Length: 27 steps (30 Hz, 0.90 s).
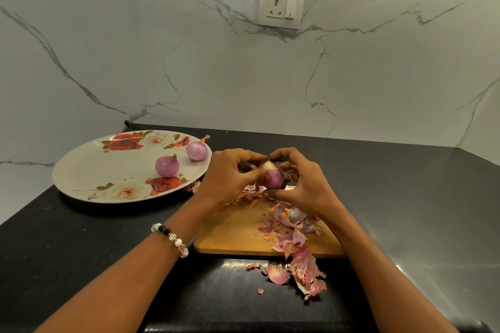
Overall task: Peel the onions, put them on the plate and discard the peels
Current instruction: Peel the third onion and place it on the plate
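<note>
Both hands pinch one onion above the board: left hand and right hand curl their fingers round it. Two peeled onions sit on the plate, left of the fingers. Peels lie below the fingers, spilling onto the table.

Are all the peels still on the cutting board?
No, some peels lie on the dark counter in front of the cutting board.

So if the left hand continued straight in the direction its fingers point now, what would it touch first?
Probably the right hand: the left hand points across the half-peeled purple onion both hands grip, though depth is unclear.
</note>
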Motion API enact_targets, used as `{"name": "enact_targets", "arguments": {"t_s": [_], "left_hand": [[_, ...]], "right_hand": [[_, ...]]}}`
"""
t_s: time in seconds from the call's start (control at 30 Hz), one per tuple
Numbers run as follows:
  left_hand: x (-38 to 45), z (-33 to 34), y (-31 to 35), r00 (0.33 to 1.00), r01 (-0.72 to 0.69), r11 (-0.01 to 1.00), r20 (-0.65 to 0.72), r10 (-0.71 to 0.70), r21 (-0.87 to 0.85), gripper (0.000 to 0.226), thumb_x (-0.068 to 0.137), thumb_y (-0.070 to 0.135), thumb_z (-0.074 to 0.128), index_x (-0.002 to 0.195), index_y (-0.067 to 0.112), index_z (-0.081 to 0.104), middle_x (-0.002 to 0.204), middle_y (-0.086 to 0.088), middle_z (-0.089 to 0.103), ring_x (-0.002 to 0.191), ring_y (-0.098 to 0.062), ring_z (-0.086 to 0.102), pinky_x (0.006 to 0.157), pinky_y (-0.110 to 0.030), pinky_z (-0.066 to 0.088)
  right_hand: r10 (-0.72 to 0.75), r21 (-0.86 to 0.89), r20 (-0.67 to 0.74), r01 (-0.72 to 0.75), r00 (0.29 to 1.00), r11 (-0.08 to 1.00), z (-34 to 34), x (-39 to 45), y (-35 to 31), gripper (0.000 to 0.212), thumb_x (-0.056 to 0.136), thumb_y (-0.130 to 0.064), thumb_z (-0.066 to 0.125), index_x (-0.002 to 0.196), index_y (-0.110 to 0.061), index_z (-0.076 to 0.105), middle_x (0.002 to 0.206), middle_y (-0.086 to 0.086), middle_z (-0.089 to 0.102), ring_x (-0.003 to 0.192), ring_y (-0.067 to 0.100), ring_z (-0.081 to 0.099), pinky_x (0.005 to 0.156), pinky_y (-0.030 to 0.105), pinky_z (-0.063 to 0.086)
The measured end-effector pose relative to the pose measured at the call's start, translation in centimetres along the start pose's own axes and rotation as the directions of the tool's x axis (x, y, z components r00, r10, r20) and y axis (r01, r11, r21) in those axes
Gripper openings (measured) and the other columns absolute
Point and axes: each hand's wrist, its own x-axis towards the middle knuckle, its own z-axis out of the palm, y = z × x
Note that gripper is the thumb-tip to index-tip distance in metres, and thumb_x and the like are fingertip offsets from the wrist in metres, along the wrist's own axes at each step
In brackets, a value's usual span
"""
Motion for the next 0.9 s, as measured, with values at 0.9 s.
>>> {"name": "enact_targets", "arguments": {"t_s": [0.9], "left_hand": [[0.2, -0.5, -0.6, 0.982, -0.001, 0.998, 0.189, 0.013, -0.065, 0.043, 0.082, 0.026, 0.073, 0.123, 0.017, 0.064, 0.107, 0.003, 0.071, 0.094, -0.010, 0.067, 0.082, -0.019, 0.054]], "right_hand": [[0.120, 0.238, 0.131, -0.149, 0.984, 0.960, -1.5, -0.4, -0.2, 0.049, 0.085, -0.030, 0.069, 0.131, -0.028, 0.056, 0.126, 0.002, 0.063, 0.115, 0.016, 0.062, 0.100, 0.036, 0.054]]}}
